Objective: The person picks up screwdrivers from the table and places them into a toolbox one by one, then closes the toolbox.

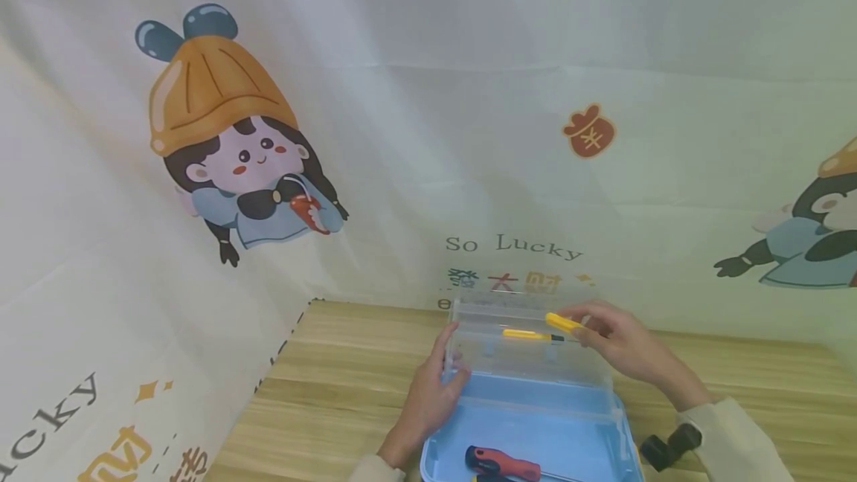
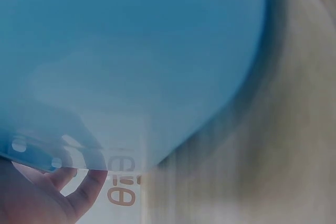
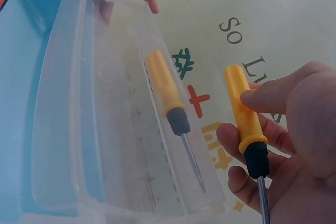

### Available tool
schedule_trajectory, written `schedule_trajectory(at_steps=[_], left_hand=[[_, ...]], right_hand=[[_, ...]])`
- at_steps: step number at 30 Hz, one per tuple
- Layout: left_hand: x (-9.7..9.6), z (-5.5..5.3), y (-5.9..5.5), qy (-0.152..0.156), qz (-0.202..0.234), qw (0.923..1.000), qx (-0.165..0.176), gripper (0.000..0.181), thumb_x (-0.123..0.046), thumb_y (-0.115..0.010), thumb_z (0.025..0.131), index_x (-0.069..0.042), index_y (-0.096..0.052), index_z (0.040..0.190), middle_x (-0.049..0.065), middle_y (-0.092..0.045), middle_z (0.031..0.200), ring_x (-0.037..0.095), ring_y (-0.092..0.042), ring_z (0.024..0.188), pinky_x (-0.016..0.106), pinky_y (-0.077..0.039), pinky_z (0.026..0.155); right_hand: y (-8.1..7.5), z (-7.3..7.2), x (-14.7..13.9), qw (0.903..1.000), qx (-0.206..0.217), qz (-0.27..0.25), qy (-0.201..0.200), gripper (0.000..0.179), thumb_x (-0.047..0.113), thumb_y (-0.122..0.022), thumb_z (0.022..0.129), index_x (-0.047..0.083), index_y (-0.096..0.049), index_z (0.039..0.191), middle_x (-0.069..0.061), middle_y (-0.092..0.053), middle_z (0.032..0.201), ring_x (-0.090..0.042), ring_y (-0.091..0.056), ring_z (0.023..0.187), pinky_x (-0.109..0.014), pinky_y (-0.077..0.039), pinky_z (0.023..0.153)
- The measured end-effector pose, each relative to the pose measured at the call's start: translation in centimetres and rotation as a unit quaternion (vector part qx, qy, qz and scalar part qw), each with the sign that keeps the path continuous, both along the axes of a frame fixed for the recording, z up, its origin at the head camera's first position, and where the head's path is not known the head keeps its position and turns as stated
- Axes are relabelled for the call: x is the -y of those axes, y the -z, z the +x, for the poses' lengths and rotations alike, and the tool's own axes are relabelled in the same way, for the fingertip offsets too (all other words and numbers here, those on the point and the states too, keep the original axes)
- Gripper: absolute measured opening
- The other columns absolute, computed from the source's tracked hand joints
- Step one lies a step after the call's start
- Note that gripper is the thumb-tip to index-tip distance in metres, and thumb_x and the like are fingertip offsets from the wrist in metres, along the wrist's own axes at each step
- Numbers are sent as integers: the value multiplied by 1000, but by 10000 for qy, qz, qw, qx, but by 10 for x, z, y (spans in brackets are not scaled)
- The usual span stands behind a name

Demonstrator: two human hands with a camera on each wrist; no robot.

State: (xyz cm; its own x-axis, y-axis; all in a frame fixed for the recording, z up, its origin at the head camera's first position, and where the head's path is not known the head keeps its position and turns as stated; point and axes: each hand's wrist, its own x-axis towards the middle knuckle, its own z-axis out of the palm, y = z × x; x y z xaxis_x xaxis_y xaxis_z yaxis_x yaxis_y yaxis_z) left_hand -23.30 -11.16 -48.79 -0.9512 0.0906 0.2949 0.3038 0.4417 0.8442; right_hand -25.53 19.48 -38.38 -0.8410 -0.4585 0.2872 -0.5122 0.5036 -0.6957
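My right hand (image 1: 619,341) pinches a yellow-handled screwdriver (image 3: 244,108) between thumb and fingers, over the right part of a clear plastic lid (image 1: 529,385). In the right wrist view its shaft points down, below a black collar. A like yellow screwdriver shape (image 3: 165,85) shows at the lid; I cannot tell whether it lies there or is a reflection. My left hand (image 1: 428,400) grips the lid's left edge, thumb in front. The lid stands raised over a blue box (image 1: 535,430). A red-and-black screwdriver (image 1: 509,463) lies in the box, with a yellow-and-black piece partly cut off below it.
On the wooden table (image 1: 335,378), a black object (image 1: 669,446) with rounded ends sits right of the box, near my right sleeve. A printed cloth (image 1: 402,169) hangs behind the table and along its left side.
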Motion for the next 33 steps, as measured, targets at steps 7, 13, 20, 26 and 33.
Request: schedule_trajectory(at_steps=[7,13,20,26,33], left_hand=[[-1,2,-1,-27,-29,10000,14,66,-20,-60,96,-30,-31,155,19,-65,125,35,-62,116,57,-50,95],[-1,1,0,-37,-38,10000,-39,66,-21,-61,96,-27,-31,155,19,-65,124,36,-62,115,57,-50,95],[0,2,-1,-50,-41,10000,-24,65,-22,-60,96,-27,-32,155,19,-65,124,36,-62,116,58,-50,95],[0,2,-1,-80,-37,10000,2,65,-22,-60,96,-30,-32,154,17,-66,124,37,-62,116,58,-50,95],[0,1,0,-130,-34,9999,-38,67,-21,-62,94,-29,-32,154,17,-66,123,35,-62,115,57,-50,95]], right_hand=[[2,-6,5,9998,-133,114,-28,29,5,-64,94,8,-66,123,-11,-66,115,-6,-62,77,-28,-55,66],[4,-12,7,9998,-30,188,10,28,4,-62,95,6,-65,123,-16,-64,120,-14,-66,80,-29,-57,67],[3,-17,11,9997,-39,240,44,27,5,-62,95,5,-66,122,-16,-66,116,-17,-65,79,-28,-56,66],[6,-23,16,9996,-82,284,50,27,3,-63,94,7,-67,121,-15,-67,118,-15,-63,82,-28,-55,67],[7,-26,25,9990,-15,433,108,28,4,-63,93,12,-69,120,-12,-66,122,-15,-62,88,-31,-53,73]])
